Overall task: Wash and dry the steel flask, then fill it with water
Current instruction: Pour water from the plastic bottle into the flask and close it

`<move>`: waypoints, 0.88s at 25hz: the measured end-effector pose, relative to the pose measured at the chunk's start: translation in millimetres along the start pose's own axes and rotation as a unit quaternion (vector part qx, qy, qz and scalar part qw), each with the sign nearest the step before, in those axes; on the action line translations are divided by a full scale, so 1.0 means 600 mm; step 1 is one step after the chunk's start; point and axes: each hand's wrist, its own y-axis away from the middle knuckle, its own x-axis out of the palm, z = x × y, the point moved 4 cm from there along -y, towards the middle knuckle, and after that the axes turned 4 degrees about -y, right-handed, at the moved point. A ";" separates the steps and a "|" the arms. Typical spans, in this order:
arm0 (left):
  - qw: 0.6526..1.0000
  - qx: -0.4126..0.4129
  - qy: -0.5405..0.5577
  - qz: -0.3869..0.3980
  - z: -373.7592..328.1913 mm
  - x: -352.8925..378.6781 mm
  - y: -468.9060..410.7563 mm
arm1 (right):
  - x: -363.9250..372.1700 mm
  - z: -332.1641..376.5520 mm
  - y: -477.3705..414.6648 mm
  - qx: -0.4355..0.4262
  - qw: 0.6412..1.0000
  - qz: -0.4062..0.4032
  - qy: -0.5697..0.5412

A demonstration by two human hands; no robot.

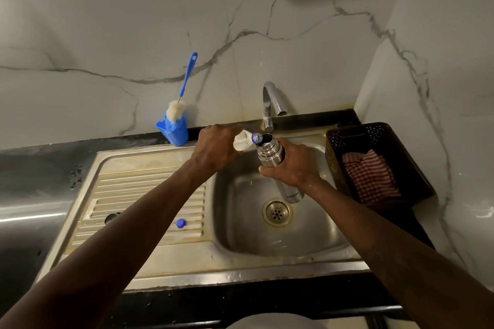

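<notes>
Two grips: left hand (216, 147) clutches a mostly hidden plastic bottle (244, 141), right hand (291, 165) wraps and half covers the steel flask (268, 149).

flask (270, 153): silver steel, ribbed bands at neck, dark lettering low on body
plastic bottle (243, 141): clear, blue neck ring
brush (188, 75): blue handle, cream bristles
holder (173, 131): blue
cap (181, 223): blue
basket (334, 152): dark brown, perforated dots
cloth (369, 176): red-and-white check
wall (107, 21): white marble, grey veins
counter (40, 163): black
sink (307, 222): dull steel, yellowish staining
</notes>
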 end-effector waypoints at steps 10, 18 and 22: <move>0.989 0.039 -0.139 0.005 -0.003 -0.010 -0.007 | 0.006 0.003 -0.007 -0.008 1.000 0.010 -0.001; 0.986 0.037 -0.160 0.004 -0.001 -0.017 -0.016 | 0.008 -0.002 -0.014 -0.010 1.000 0.013 0.004; 0.984 0.041 -0.175 -0.001 0.000 -0.019 -0.019 | 0.010 -0.007 -0.013 -0.008 1.000 0.010 0.017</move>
